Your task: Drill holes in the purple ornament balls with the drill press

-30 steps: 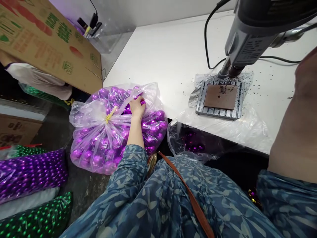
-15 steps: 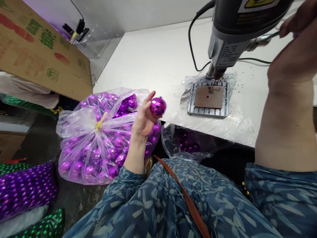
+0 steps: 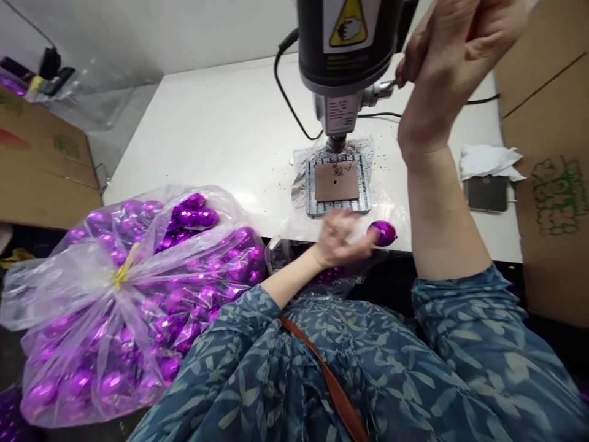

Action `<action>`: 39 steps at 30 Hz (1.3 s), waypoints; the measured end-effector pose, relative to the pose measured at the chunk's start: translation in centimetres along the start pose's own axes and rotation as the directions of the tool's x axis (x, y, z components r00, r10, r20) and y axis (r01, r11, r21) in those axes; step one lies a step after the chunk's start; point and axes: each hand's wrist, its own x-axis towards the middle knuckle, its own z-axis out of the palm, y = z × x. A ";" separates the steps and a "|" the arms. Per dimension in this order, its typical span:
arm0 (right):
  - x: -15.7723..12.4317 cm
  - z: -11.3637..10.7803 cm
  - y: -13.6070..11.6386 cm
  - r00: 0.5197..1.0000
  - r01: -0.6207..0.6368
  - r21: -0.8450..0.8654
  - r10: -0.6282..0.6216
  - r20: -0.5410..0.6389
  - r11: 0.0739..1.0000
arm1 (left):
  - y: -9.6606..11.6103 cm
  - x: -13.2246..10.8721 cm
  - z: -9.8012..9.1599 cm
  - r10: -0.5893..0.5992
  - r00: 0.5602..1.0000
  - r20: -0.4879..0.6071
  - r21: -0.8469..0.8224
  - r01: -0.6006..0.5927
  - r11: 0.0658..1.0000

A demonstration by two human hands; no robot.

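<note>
Left hand (image 3: 338, 239) has a fingertip grip on 1 purple ball (image 3: 382, 232) at the front edge of the surface (image 3: 221, 135), just short of the plate (image 3: 337, 182) under the drill (image 3: 350, 43). Right hand (image 3: 453, 43) is wrapped round the lever (image 3: 386, 88). I'd seat the ball dead centre on the plate, with fingers low on its sides.

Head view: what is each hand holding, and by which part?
Left hand pinches the purple bauble by its left side, at the fingertips. Right hand is closed on the outer end of the feed lever.

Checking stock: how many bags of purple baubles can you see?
2. A large tied bag at left beside the person, and a smaller bag under the table edge behind the left hand. More may be hidden.
</note>
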 end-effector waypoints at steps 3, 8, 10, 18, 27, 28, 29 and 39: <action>0.2 0.0 0.6 1.000 0.001 -0.050 -0.002 -0.010 0.999 | -3.2 -0.4 4.3 0.205 0.922 0.329 0.187 -0.277 0.942; 0.1 0.0 1.0 0.999 -0.032 -0.139 0.036 0.030 0.990 | -6.4 1.4 6.1 0.312 0.873 0.374 0.390 -0.454 0.801; -0.1 0.1 0.9 0.998 -0.027 -0.159 0.036 0.054 0.987 | -6.1 1.2 5.4 0.315 0.865 0.391 0.381 -0.464 0.800; -0.1 -0.4 0.5 0.993 0.024 -0.160 -0.005 0.118 0.987 | -2.3 -0.5 0.9 0.209 0.977 -0.037 -0.200 -0.212 0.957; 0.1 -0.8 0.9 0.993 0.070 -0.093 -0.060 0.106 0.993 | 0.7 2.6 -5.5 -0.017 0.989 -0.145 -0.522 -0.062 0.851; 0.1 -0.8 0.9 0.993 0.072 -0.092 -0.062 0.105 0.993 | 0.8 3.1 -6.0 0.003 0.983 -0.186 -0.485 -0.094 0.869; 0.1 -0.8 0.8 0.993 0.073 -0.091 -0.064 0.102 0.993 | 0.8 3.7 -6.5 0.032 0.972 -0.234 -0.439 -0.135 0.888; -0.2 -0.2 0.2 0.996 0.068 -0.063 -0.065 0.062 0.996 | 0.2 10.8 -8.2 0.368 0.884 -0.289 0.037 -0.373 0.927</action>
